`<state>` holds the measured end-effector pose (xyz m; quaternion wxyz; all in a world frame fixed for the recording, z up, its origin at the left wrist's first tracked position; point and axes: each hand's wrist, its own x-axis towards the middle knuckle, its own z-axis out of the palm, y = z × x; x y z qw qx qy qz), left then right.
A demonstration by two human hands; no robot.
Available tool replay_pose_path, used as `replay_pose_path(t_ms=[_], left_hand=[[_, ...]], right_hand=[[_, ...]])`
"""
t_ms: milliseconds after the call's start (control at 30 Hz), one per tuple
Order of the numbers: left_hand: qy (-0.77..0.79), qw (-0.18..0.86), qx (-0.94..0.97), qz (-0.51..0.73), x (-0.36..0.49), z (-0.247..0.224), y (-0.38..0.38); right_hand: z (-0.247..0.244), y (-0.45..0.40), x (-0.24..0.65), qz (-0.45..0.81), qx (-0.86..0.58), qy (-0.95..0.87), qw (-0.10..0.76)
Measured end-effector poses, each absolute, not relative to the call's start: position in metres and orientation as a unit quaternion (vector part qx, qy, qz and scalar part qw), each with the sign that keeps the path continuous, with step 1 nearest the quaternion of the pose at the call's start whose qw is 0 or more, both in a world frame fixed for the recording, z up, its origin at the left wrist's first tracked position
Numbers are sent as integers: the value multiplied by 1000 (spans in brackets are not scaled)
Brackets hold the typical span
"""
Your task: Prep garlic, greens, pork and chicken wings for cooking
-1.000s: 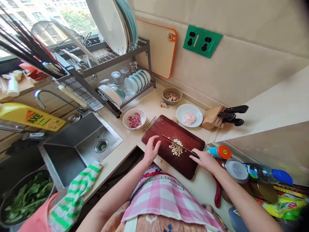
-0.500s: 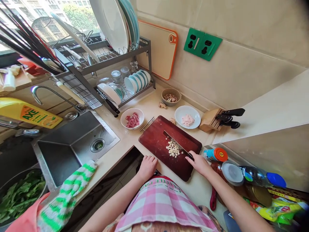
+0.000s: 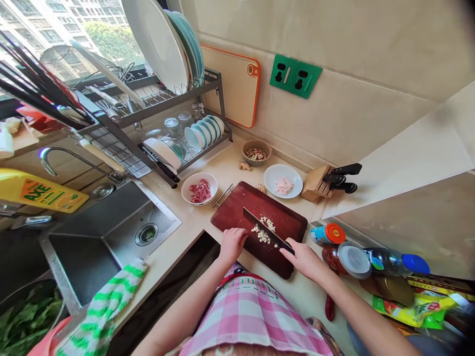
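From where I stand, the right hand (image 3: 305, 259) is wrapped round the dark handle of a broad knife (image 3: 256, 219), fingers closed and thumb pressed along the near side. Its blade lies slantwise over the dark red cutting board (image 3: 235, 205), with small, pale chopped pieces (image 3: 263, 236) on both sides of it. The left hand (image 3: 233, 243) is at the near edge of the board, fingers half curled towards the blade's side; its palm is turned away, so I can't tell whether anything is in it. Just past the board's far edge sits a white plate (image 3: 297, 187) with a pale pink lump (image 3: 284, 185) on it, and a wooden knife block (image 3: 315, 184) stands close beside that. By the board's metal handle there is a white bowl (image 3: 186, 184) of red meat strips (image 3: 200, 191). Further back on the tabletop (image 3: 191, 240), a knobbly root (image 3: 245, 166) lies near a grey-brown basket (image 3: 256, 162). Over to the left is the steel sink (image 3: 74, 267), a green-and-white striped cloth (image 3: 117, 296) at its front edge.
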<state>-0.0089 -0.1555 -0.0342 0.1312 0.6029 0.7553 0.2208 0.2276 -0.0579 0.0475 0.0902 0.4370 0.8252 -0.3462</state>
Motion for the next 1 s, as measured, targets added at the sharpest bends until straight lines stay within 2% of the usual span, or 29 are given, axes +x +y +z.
replay_pose_path(t_ms=[133, 233, 400, 500, 633, 700, 867, 1000], left_hand=[[770, 134, 581, 228, -17, -39, -170], [772, 135, 577, 229, -19, -40, -172], [769, 134, 582, 229, -20, -37, -172], [766, 136, 586, 229, -19, -36, -173], [764, 140, 586, 231, -16, -37, -177], [763, 141, 585, 235, -16, -37, -178], [759, 139, 583, 254, -18, -36, -181], [745, 134, 590, 283, -10, -29, -174]], right_hand=[[26, -69, 227, -293, 481, 815, 138], [17, -72, 230, -291, 481, 816, 135], [40, -66, 227, -307, 446, 834, 108], [49, -68, 219, -269, 443, 843, 141], [34, -75, 217, -237, 473, 828, 183], [24, -75, 221, -259, 478, 824, 161], [21, -67, 235, -368, 456, 810, 35], [23, -74, 234, -509, 520, 686, 3]])
